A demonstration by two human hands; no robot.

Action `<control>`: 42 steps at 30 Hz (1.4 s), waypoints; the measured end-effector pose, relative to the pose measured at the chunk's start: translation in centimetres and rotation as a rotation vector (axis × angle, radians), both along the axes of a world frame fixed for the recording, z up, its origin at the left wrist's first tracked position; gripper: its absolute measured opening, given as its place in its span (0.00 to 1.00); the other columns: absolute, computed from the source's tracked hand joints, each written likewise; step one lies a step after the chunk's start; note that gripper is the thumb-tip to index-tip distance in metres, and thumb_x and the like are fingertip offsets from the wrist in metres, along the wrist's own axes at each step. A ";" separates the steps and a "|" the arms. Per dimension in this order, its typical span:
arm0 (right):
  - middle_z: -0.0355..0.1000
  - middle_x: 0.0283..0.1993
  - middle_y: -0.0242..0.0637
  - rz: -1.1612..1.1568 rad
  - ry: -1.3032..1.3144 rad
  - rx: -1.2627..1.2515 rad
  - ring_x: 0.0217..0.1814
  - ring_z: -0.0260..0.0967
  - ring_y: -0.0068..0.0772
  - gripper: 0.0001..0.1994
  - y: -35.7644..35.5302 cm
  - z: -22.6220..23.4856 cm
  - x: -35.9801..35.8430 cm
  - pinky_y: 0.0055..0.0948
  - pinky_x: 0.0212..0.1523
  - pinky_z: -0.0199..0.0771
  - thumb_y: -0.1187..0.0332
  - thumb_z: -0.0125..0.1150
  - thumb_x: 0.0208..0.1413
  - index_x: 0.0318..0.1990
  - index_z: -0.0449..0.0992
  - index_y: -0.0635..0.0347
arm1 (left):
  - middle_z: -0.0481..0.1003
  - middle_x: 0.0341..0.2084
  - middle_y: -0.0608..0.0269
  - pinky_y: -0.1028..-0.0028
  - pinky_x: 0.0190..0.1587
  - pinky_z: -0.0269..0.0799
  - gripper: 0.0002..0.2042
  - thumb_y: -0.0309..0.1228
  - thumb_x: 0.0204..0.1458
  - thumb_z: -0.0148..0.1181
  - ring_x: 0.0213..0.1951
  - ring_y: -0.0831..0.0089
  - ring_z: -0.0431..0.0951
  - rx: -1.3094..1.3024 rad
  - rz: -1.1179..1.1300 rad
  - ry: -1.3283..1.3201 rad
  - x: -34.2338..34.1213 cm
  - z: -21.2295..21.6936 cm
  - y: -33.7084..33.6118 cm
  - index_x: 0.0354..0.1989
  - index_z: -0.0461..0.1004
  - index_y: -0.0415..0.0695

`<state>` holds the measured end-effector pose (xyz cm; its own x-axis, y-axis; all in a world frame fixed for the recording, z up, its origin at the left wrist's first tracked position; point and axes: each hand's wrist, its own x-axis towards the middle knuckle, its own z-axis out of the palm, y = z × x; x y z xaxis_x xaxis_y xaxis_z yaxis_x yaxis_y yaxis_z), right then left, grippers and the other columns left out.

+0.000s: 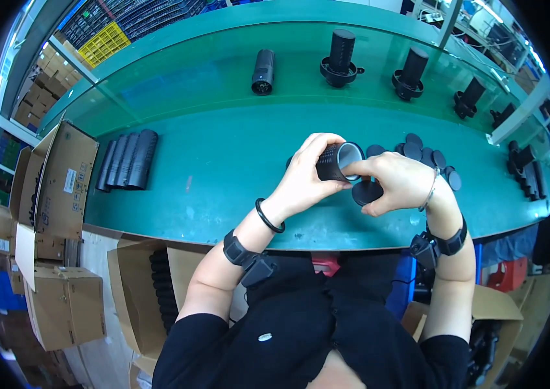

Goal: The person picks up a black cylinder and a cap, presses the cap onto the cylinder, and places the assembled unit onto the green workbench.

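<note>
My left hand [304, 176] is wrapped round a black ribbed cylinder [329, 162], tilted so that its open end with a pale grey inside faces right. Close against that end is my right hand [401, 178], its fingertips at the lower rim of the opening. Between its thumb and fingers is a black round disc [367, 194], just below the cylinder's mouth. Several more black discs [412, 151] lie loosely on the green table [223, 155], behind and to the right of my right hand.
Several black cylinders [129, 162] lie side by side at the left. Along the back stand a black cylinder [263, 70] and black flanged housings [341, 58]. More black parts [526, 168] lie far right. Cardboard boxes [64, 181] stand left of the table; an open carton [135, 298] sits below its front edge.
</note>
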<state>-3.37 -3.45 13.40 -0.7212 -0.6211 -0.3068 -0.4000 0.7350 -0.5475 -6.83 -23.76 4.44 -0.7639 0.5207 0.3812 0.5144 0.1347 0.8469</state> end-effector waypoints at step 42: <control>0.73 0.55 0.46 -0.374 0.630 -0.492 0.58 0.70 0.44 0.28 0.7 -3.8 2.4 0.35 0.58 0.69 0.79 0.68 0.38 0.54 0.75 0.63 | 0.66 0.49 0.55 0.60 0.59 0.56 0.42 0.61 0.44 0.65 0.56 0.57 0.64 -0.167 -0.011 0.126 -0.1 -0.7 2.0 0.60 0.61 0.43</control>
<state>-0.98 -2.79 9.61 -0.8488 -0.2674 0.4561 -0.5143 0.6173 -0.5953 -6.92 -21.74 3.70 -0.7094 0.5931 0.3807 0.6170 0.2617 0.7421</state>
